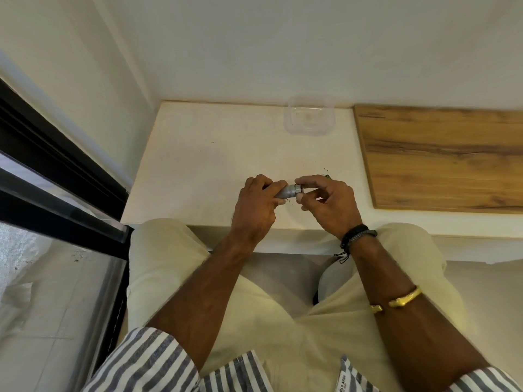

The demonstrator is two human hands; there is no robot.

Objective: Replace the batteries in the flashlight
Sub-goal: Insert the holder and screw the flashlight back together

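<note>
A small grey metal flashlight (287, 191) is held level just above the white tabletop (215, 154), near its front edge. My left hand (256, 206) is wrapped around the flashlight's body, hiding most of it. My right hand (325, 203) pinches the flashlight's ribbed right end between thumb and fingertips. A small dark object (327, 175) peeks out behind my right hand; most of it is hidden. No batteries are visible.
A clear plastic container (310, 116) stands at the back of the white tabletop against the wall. A wooden board (441, 157) covers the surface to the right. A black-framed glass panel (56, 188) runs along the left. My knees sit below the table edge.
</note>
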